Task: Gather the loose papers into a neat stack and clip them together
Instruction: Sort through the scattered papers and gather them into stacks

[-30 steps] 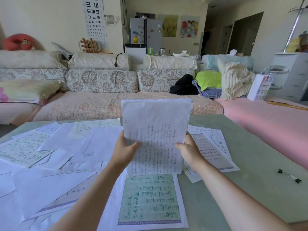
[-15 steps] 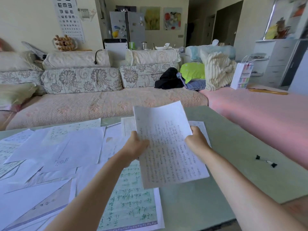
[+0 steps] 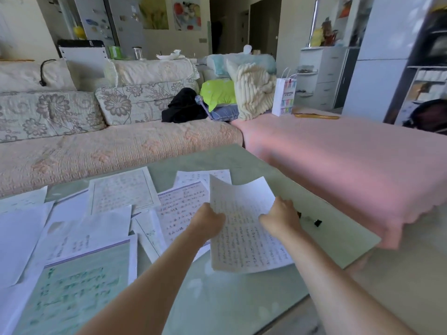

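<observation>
I hold a thin sheaf of handwritten papers (image 3: 244, 233) low over the right part of the green glass table (image 3: 217, 301). My left hand (image 3: 210, 222) grips its left edge and my right hand (image 3: 281, 217) grips its right edge. The sheaf tilts, its top edge curling up. Several loose sheets (image 3: 123, 189) lie scattered over the left and middle of the table, among them a green-tinted page (image 3: 72, 296) near me. A black binder clip (image 3: 317, 222) lies on the table just right of my right hand.
A flowered sofa (image 3: 96, 151) runs along the table's far side. A pink-covered couch (image 3: 338, 160) stands close on the right. The table's right corner (image 3: 377, 243) is near the clip. A white paper bag (image 3: 284, 97) stands on the pink couch.
Both hands have carried the sheaf to the right and lowered it from upright towards the table, near the binder clip. My view has swung right.
</observation>
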Available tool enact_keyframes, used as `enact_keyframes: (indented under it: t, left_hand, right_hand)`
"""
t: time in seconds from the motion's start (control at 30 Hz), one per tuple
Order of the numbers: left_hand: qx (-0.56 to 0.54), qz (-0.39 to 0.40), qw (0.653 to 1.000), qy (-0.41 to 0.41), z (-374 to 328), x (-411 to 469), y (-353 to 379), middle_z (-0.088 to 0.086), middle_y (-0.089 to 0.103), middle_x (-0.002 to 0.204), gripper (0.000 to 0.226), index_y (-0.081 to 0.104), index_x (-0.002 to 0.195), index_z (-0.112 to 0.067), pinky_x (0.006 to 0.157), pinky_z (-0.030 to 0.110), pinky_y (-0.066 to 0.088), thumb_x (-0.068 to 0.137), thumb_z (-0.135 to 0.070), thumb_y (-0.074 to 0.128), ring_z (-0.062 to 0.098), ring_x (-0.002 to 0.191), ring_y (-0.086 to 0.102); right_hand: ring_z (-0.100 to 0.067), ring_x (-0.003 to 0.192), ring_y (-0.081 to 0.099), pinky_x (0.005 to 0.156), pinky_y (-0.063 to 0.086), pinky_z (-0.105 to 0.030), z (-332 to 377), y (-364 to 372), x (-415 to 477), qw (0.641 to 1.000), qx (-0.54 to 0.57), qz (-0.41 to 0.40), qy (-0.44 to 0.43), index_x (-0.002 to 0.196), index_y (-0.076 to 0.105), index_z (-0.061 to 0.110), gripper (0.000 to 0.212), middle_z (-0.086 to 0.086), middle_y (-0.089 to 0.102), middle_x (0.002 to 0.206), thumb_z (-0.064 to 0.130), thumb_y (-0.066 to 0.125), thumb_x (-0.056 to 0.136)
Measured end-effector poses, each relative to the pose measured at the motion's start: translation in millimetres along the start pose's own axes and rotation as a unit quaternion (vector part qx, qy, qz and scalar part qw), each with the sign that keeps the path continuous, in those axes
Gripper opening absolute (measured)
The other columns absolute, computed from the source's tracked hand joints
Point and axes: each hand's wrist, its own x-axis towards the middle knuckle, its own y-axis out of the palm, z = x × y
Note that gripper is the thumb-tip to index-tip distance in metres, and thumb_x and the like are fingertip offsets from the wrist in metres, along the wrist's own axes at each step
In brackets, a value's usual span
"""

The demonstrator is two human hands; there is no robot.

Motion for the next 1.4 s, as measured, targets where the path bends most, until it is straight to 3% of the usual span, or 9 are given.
enact_keyframes:
  t: [0.23,0.33,0.5,0.6,0.77,0.93,1.13,1.3,1.4]
  left_hand:
    - [0.212,-0.029,0.977,-0.016,3,7,14,0.014,0.034,0.138,0.070,0.034,0.140,-0.005,0.107,0.043,0.039,0.085,-0.040,0.059,0.033,0.130,0.036]
    - [0.178,-0.026,0.984,0.008,8,7,4,0.010,0.046,0.134,0.064,0.039,0.140,-0.012,0.101,0.043,0.045,0.085,-0.039,0.057,0.029,0.122,0.047]
    - [0.135,-0.074,0.987,0.045,27,6,-41,0.001,0.055,0.126,0.054,0.043,0.140,-0.022,0.078,0.033,0.056,0.089,-0.034,0.055,0.019,0.093,0.063]
    - [0.189,-0.112,0.975,0.043,50,13,-78,0.000,0.056,0.128,0.055,0.045,0.139,-0.025,0.089,0.039,0.053,0.087,-0.036,0.058,0.021,0.109,0.056]
    - [0.344,-0.132,0.929,0.040,86,32,-122,0.002,0.040,0.147,0.062,0.038,0.144,-0.027,0.105,0.042,0.033,0.088,-0.048,0.054,0.026,0.136,0.031]
    - [0.409,-0.061,0.910,0.021,125,54,-149,-0.006,0.009,0.163,0.070,0.018,0.152,-0.036,0.116,0.049,0.012,0.091,-0.067,0.033,0.023,0.148,0.008]
    - [0.419,-0.165,0.891,0.064,138,64,-163,0.003,0.037,0.145,0.080,0.023,0.151,-0.029,0.103,0.042,0.033,0.086,-0.070,0.044,0.026,0.132,0.033]
    - [0.375,-0.161,0.912,0.025,148,65,-168,-0.001,0.024,0.154,0.080,0.029,0.148,-0.032,0.112,0.047,0.023,0.082,-0.072,0.047,0.027,0.140,0.022]
    - [0.338,-0.155,0.926,0.069,152,64,-171,-0.007,0.036,0.152,0.065,0.036,0.145,-0.034,0.111,0.042,0.025,0.087,-0.060,0.048,0.023,0.138,0.030]
  right_hand:
    - [-0.031,0.130,0.033,0.100,0.034,-0.044,-8,8,0,0.963,-0.222,-0.050,-0.142,0.151,0.028,0.019,0.063,-0.010,0.036,0.145,0.049,0.042,0.097]
    - [-0.027,0.130,0.037,0.102,0.031,-0.043,4,16,-4,0.956,-0.208,0.011,-0.205,0.139,0.048,0.033,0.049,-0.004,0.044,0.141,0.055,0.035,0.098]
    - [-0.029,0.128,0.040,0.102,0.029,-0.047,30,24,-15,0.940,-0.297,0.021,-0.167,0.132,0.052,0.024,0.054,-0.007,0.048,0.135,0.060,0.032,0.096]
    - [-0.030,0.125,0.042,0.102,0.032,-0.045,66,31,-14,0.934,-0.258,-0.014,-0.247,0.135,0.048,0.021,0.047,-0.009,0.048,0.135,0.048,0.039,0.098]
    - [-0.026,0.135,0.037,0.109,0.035,-0.042,126,63,-3,0.926,-0.150,0.121,-0.326,0.147,0.042,0.026,0.052,-0.006,0.042,0.145,0.036,0.049,0.097]
    - [-0.023,0.142,0.031,0.113,0.033,-0.042,164,96,23,0.913,-0.147,0.148,-0.351,0.151,0.036,0.026,0.062,-0.002,0.032,0.156,0.045,0.052,0.094]
    - [-0.027,0.153,0.002,0.121,0.008,-0.048,187,137,19,0.894,-0.190,0.189,-0.360,0.158,0.013,0.030,0.096,-0.004,0.004,0.167,0.081,0.041,0.082]
    - [-0.027,0.144,0.024,0.116,0.022,-0.043,196,144,15,0.908,-0.156,0.139,-0.364,0.149,0.034,0.024,0.083,-0.008,0.031,0.155,0.070,0.052,0.083]
    - [-0.024,0.147,0.020,0.117,0.019,-0.038,205,141,5,0.902,-0.116,0.152,-0.388,0.154,0.027,0.024,0.079,-0.005,0.024,0.160,0.060,0.054,0.089]
